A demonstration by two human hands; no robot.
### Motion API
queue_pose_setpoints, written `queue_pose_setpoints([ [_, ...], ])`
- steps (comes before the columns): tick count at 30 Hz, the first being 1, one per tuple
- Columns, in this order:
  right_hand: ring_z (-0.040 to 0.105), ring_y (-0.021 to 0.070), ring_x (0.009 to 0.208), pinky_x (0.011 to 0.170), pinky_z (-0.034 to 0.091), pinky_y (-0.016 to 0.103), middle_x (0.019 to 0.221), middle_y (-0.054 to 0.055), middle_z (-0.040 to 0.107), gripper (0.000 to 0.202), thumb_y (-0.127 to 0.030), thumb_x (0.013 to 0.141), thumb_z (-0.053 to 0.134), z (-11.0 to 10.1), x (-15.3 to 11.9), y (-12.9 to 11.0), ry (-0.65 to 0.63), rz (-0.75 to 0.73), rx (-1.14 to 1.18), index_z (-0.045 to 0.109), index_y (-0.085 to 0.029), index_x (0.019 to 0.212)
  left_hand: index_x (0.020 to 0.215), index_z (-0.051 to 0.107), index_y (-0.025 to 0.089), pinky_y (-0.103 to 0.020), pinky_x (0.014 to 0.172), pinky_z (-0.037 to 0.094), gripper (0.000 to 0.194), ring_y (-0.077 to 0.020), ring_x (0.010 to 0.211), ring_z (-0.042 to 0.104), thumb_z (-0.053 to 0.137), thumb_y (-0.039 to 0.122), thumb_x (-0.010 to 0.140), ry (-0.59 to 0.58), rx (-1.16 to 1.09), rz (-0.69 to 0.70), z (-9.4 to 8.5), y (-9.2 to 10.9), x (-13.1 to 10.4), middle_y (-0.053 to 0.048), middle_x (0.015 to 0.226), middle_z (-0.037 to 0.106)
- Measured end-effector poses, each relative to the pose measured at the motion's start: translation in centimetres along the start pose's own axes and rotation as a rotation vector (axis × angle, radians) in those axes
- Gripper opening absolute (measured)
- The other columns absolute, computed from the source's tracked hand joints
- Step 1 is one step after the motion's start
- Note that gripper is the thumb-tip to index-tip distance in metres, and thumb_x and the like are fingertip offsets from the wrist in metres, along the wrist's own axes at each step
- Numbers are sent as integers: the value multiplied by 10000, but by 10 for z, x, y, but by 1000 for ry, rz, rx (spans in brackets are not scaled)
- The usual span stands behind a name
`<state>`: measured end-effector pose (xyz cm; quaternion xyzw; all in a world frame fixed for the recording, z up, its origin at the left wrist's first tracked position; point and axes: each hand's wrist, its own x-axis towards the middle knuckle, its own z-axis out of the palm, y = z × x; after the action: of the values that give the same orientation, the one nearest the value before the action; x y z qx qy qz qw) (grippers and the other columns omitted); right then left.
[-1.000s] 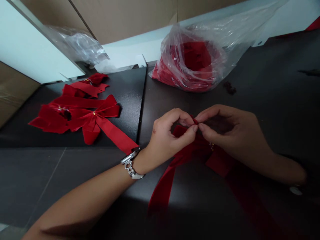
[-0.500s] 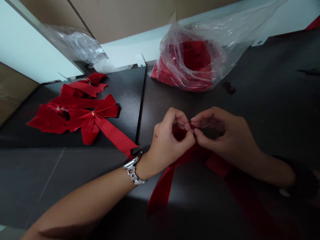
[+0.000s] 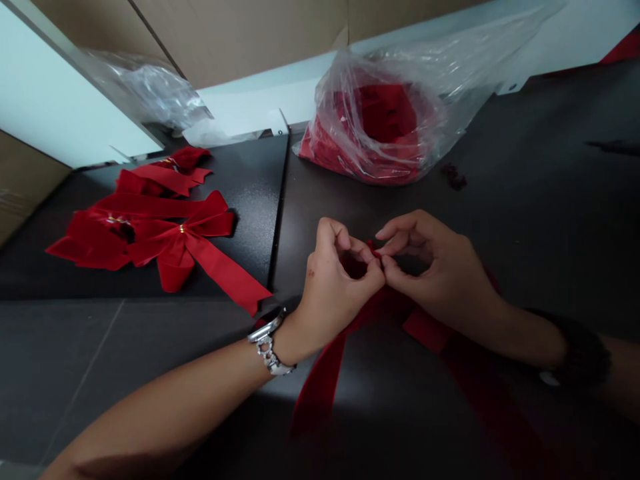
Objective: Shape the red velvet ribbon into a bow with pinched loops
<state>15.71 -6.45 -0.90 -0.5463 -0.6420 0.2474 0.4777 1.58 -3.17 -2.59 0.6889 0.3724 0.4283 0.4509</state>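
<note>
Both hands meet over a red velvet bow (image 3: 320, 393), pinching its gathered middle between thumbs and fingertips. My left hand (image 3: 343, 270), with a silver watch (image 3: 270, 340) at its wrist, is closed on the bow from the left. From the right, my right hand (image 3: 433, 267) pinches the same spot; a dark band (image 3: 583, 353) circles that wrist. The bow's tails hang down below my hands, the right one in shadow. Much of its loops, and whatever lies at the pinch itself, is hidden by my fingers.
Several red bows with gold ties (image 3: 183, 230) lie on a black panel (image 3: 255, 187) at left. Behind my hands stands a clear plastic bag (image 3: 425, 150) of red ribbon pieces. Small dark bits (image 3: 453, 177) lie right of it, and a dark thin object (image 3: 613, 145) farther right.
The whole view has shifted slightly. My hands keep their pinch on the bow's middle, with the right fingers slightly changed, and a bit of red now shows above the fingertips.
</note>
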Motion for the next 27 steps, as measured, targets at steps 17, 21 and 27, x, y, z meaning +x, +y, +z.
queue_pose_setpoints([
  [17, 639, 171, 672, 639, 517, 299, 743, -1, 639, 163, -212, 747, 598, -7, 2, 11, -3, -111, -202, 542, -237, 898, 792, 445, 128, -123, 605, 431, 158, -16, 645, 502, 589, 173, 746, -148, -63, -88, -4, -5, 11, 7, 731, 546],
  [21, 640, 173, 657, 556, 452, 289, 754, 20, 656, 146, -204, 745, 605, -8, -1, 7, 0, -191, -353, 548, -246, 873, 832, 461, 137, -140, 612, 441, 152, -29, 663, 497, 587, 172, 753, -155, -9, -9, -6, -6, 6, 10, 747, 540],
  [27, 654, 201, 694, 503, 420, 309, 795, 46, 657, 117, -259, 750, 585, -9, -8, 6, -17, -168, -466, 553, -269, 862, 908, 490, 151, -185, 672, 484, 173, -63, 716, 534, 544, 100, 752, -167, 166, 234, -9, 3, 1, -4, 814, 570],
])
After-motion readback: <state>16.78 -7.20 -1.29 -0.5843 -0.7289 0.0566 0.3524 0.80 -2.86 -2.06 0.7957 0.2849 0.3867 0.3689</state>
